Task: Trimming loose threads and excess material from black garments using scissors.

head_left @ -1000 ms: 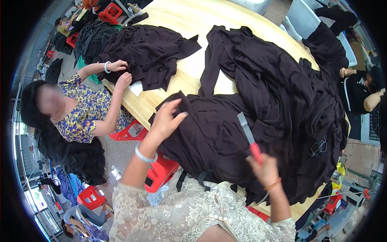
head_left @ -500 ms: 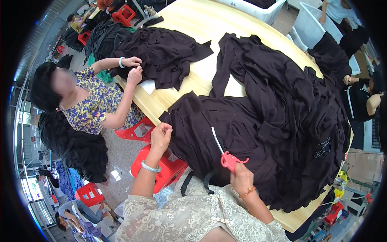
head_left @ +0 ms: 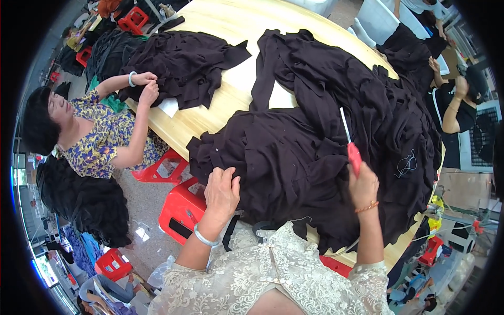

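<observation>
Dark, near-black garments (head_left: pixel 273 152) lie heaped in front of me over the table. My right hand (head_left: pixel 363 186) is closed round the red handle of an air blow gun (head_left: pixel 354 153); its thin silver nozzle points away from me over the heap. My left hand (head_left: pixel 221 191) is by the near left edge of the cloth, fingers loosely bent and thumb a little apart, with nothing visible in it. A loose light thread (head_left: pixel 406 164) lies on the cloth at the right.
A pale wooden table (head_left: pixel 220 16) spreads ahead. At left, a co-worker handles another dark garment pile (head_left: pixel 184 63). A red stool (head_left: pixel 181 210) stands by my left arm; a black cloth pile (head_left: pixel 84 199) is on the floor. More people and white bins (head_left: pixel 386 21) are at far right.
My right hand has swung the air blow gun to the right and farther over the heap. My left hand has shifted slightly right, its thumb coming away from the fingers. The view has shifted too.
</observation>
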{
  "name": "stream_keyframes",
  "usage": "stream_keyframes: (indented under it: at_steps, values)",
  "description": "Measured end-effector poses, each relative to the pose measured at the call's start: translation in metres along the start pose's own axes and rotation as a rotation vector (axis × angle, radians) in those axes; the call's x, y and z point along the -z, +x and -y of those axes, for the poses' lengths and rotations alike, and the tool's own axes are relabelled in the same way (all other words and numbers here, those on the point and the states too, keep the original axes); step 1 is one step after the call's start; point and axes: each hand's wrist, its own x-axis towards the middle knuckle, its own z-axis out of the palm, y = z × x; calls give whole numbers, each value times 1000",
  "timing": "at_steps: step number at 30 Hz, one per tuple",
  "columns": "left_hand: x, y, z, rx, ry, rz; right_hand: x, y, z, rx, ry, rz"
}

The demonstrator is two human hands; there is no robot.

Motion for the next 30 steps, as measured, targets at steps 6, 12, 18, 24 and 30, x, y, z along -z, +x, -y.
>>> stream_keyframes:
  at_steps: [6,12,18,24,30]
  values:
    - [-13,36,7,679,-1504,621,8,-63,51,103,72,132]
    - [-36,43,21,714,-1731,619,26,-86,62,199,323,480]
    - [-52,39,28,712,-1783,517,13,-94,72,237,284,607]
    - [-51,39,27,679,-1740,460,19,-66,101,276,246,627]
    - [-27,53,31,629,-1508,439,12,-66,95,324,350,658]
